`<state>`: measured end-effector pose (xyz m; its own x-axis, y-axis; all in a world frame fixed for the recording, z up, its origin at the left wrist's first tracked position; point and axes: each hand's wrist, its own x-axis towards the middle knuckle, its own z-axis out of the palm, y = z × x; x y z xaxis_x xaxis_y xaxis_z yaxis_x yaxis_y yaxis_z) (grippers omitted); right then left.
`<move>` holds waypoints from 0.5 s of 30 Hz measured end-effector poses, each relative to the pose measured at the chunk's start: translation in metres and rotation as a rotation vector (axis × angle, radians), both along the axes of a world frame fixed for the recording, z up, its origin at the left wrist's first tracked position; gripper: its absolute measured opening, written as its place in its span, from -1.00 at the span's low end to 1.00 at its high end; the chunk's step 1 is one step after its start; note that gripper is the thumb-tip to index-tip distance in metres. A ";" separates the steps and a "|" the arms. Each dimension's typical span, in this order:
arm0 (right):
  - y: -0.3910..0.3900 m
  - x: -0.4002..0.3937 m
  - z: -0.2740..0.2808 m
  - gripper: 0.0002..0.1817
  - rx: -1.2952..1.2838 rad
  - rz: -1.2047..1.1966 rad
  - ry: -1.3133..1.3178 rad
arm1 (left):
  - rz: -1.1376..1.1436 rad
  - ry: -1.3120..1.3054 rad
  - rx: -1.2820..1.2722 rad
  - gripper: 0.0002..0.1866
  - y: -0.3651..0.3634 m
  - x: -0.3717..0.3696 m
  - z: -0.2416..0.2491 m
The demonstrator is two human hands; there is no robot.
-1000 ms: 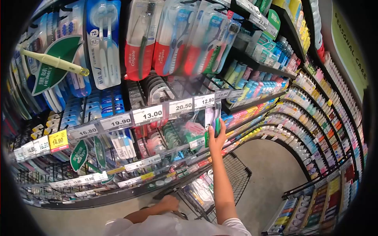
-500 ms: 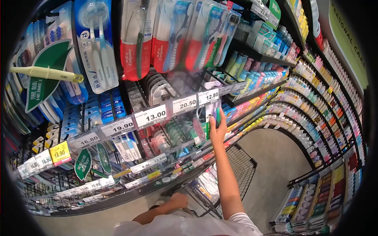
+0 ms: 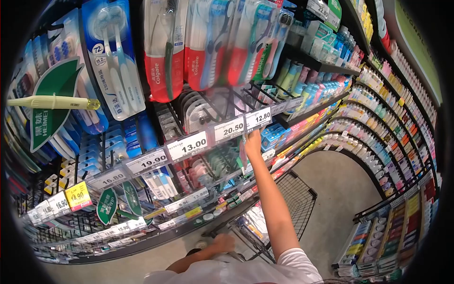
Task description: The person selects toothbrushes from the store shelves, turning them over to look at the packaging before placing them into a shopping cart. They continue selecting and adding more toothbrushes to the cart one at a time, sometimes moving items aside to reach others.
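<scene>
My right hand (image 3: 253,143) reaches in just under the 12.80 price tag (image 3: 258,117) on the toothbrush rack. Its fingers are mostly hidden behind the tag strip, so whatever they hold does not show. Beside it, a pinkish pack (image 3: 243,150) hangs partly covered. Low in the view, my left hand (image 3: 223,243) is closed at the handle end of the black wire shopping cart (image 3: 302,199). Above the tags hang red-and-clear Colgate toothbrush packs (image 3: 163,71) and a blue two-brush pack (image 3: 113,61).
Price tags such as the 13.00 one (image 3: 188,145) run along the rack edge. A yellow-green model toothbrush (image 3: 56,102) juts out at left. Goods lie in the cart. Bottles (image 3: 307,94) fill the shelf at right; curved shelving (image 3: 378,128) bounds the grey floor (image 3: 331,180).
My right hand has moved in under the 12.80 tag; the slim pack with green that it held upright is now out of sight. My left hand stays at the cart.
</scene>
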<state>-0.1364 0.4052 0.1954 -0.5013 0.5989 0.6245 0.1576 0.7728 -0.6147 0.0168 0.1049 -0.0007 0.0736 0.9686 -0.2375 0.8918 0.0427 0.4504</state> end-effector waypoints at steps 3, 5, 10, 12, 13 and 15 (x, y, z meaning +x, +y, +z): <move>0.000 -0.008 -0.006 -0.61 0.087 -0.018 0.013 | 0.076 -0.043 -0.011 -0.70 0.000 0.002 -0.007; 0.006 -0.008 -0.009 -0.60 0.118 -0.056 -0.092 | 0.091 -0.036 -0.046 -0.74 0.001 0.003 0.000; -0.026 0.038 -0.005 -0.52 0.063 -0.147 0.025 | 0.146 -0.054 -0.087 -0.73 0.003 0.004 -0.004; -0.021 0.075 -0.040 -0.50 0.022 -0.196 0.032 | 0.128 -0.061 -0.071 -0.73 0.001 0.004 -0.005; -0.019 0.095 -0.063 -0.53 -0.001 -0.248 0.045 | 0.102 -0.064 -0.054 -0.71 0.001 0.003 -0.001; -0.014 0.140 -0.110 -0.61 -0.182 -0.309 0.058 | 0.045 -0.060 -0.053 -0.70 0.003 0.001 0.004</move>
<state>0.0041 0.3910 0.0854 -0.2461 0.8207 0.5156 0.3274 0.5711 -0.7528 0.0177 0.1082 0.0030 0.0457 0.9575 -0.2848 0.8597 0.1075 0.4994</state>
